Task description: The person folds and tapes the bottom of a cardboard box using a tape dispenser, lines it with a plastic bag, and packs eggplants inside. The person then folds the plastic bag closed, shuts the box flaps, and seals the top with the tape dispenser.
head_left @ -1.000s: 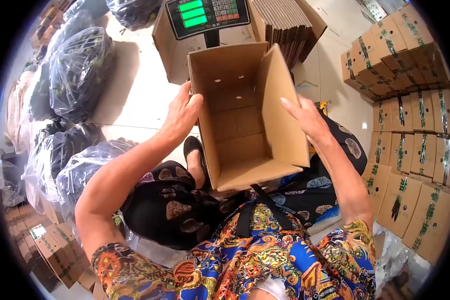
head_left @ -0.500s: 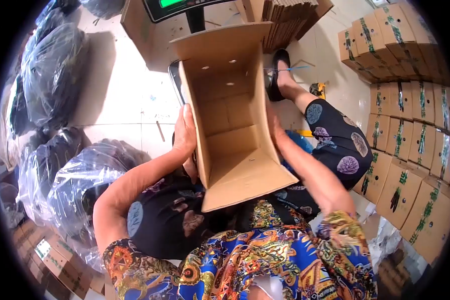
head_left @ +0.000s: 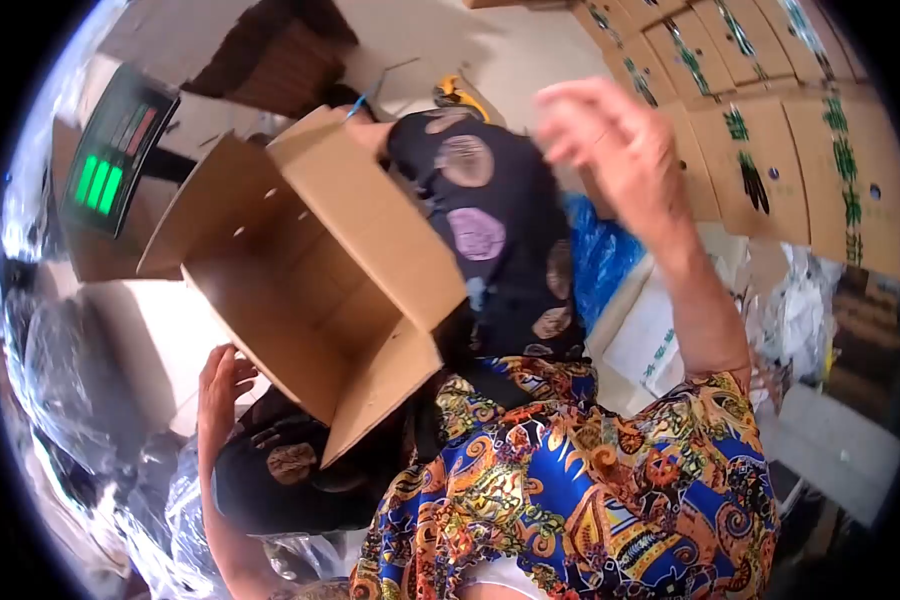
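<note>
An open cardboard box (head_left: 380,245) stands tilted between my legs, its flaps spread and its bare inside facing up. My left hand (head_left: 226,385) is at the box's left outer wall, with its fingers bent and apart. Whether the fingertips press on the cardboard is hard to see. Away from the box, my right hand (head_left: 615,150) is raised at the right, slightly blurred. Its fingers are loosely stretched and nothing shows in them.
A scale display (head_left: 110,170) with green digits stands at the left. Taped cartons (head_left: 750,165) are stacked at the right. Plastic-wrapped bundles (head_left: 80,370) lie at the far left. Blue plastic (head_left: 602,260) and a yellow tool (head_left: 458,95) are beside my patterned leg.
My right hand has let go of the box and risen to the right. My left hand has slid lower along its side. The view has turned right, and the box appears tilted further left.
</note>
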Demonstrator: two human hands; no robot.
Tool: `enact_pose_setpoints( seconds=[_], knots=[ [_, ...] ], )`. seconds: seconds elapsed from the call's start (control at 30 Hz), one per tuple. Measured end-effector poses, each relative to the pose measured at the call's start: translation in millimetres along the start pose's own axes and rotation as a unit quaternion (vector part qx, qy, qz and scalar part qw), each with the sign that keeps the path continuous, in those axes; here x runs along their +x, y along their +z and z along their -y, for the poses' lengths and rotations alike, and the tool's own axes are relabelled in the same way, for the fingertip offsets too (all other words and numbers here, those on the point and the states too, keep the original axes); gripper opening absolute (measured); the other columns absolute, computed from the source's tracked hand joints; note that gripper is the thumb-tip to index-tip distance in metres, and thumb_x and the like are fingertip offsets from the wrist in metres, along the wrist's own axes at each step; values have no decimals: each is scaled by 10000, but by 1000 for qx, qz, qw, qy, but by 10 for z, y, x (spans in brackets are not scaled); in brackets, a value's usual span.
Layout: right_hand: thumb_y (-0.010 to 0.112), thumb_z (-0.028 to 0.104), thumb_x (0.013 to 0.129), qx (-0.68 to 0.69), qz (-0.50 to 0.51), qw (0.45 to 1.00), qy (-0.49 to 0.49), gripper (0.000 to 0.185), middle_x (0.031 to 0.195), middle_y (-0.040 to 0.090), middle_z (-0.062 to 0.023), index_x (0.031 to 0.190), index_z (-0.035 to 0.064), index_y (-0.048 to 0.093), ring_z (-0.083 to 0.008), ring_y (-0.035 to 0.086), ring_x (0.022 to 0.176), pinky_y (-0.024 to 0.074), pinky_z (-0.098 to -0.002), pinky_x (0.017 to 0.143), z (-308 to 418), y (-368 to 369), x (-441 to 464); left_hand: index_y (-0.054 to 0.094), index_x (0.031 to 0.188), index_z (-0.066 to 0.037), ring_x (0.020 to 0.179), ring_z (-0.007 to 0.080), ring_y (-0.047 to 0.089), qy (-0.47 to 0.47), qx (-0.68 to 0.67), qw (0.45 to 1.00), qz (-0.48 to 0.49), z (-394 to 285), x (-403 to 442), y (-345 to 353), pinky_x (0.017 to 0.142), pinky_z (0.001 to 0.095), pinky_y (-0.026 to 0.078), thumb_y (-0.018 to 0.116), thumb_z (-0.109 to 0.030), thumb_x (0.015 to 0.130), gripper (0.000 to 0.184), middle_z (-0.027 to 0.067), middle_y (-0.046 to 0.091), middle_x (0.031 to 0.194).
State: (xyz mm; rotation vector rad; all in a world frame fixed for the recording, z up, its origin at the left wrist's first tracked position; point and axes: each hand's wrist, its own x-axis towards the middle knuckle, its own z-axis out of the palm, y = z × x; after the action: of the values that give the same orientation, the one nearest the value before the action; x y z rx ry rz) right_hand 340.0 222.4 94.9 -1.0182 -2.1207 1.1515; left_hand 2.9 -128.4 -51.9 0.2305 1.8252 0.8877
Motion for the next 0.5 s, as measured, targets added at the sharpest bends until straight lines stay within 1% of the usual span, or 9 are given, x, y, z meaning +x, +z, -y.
enact_pose_setpoints(
  seconds=[0.03,0.07,0.1,0.23,0.27,0.3,0.37,0.47,0.5],
  knots=[
    [589,206,958,-32,-58,997,24,202,776,679,-21,1047,47,678,-90,629,684,514,-235,626,-277,-228,-7,558,1227,-42,878,183,647,6,42,999,-21,15,0,-145,768,271,491,505,-318,993,365,79,654,942],
    [595,215,948,-52,-71,982,165,191,736,629,3,1001,47,669,-83,597,667,500,-247,614,-1093,-589,-135,561,1228,-40,888,179,643,24,45,998,-44,-146,-59,-193,775,266,487,515,-314,984,369,81,649,952],
    [618,241,927,-57,-30,969,238,203,729,609,5,945,42,652,-83,578,661,485,-261,589,-1467,-697,-270,563,1229,-39,899,176,640,37,35,996,-72,-219,-128,-302,782,261,483,525,-310,975,373,83,645,961],
    [753,380,807,-180,28,915,360,329,662,663,-57,824,59,685,-144,644,629,519,-307,598,-3320,-639,-1230,570,1230,-32,868,149,614,76,25,988,-131,-475,-142,-622,724,247,467,547,-296,983,362,61,629,964],
    [774,466,764,-131,43,872,469,437,696,692,-90,838,43,691,-189,650,627,530,-343,623,-3235,-571,-1364,570,1229,-27,866,136,607,89,26,988,-127,-562,-181,-624,736,235,465,545,-304,989,367,44,613,945],
    [778,520,741,-168,56,872,455,512,764,711,-134,851,27,691,-245,679,702,546,-382,677,-3542,-456,-1620,569,1228,-25,868,133,604,108,51,986,-119,-655,-229,-590,745,234,465,543,-307,992,369,42,611,943],
    [788,464,754,-318,-22,892,321,532,836,720,-132,986,-3,681,-270,684,768,541,-406,706,-3743,-218,-2110,567,1226,-21,874,126,599,146,98,979,-101,-842,-347,-433,762,233,465,540,-314,997,374,36,605,940],
    [781,441,748,-391,-67,841,368,466,871,723,-160,951,28,712,-325,690,846,528,-438,780,-3907,63,-2334,566,1217,-8,901,127,589,153,97,977,-117,-1115,-489,-105,812,250,463,519,-310,1004,373,35,605,939],
    [777,422,748,-348,-34,840,414,422,887,720,-162,922,42,717,-322,688,864,526,-433,785,-3994,75,-2378,568,1214,-7,907,129,587,160,105,974,-121,-1203,-536,3,820,254,461,514,-308,1004,372,36,606,941]
  ],
)
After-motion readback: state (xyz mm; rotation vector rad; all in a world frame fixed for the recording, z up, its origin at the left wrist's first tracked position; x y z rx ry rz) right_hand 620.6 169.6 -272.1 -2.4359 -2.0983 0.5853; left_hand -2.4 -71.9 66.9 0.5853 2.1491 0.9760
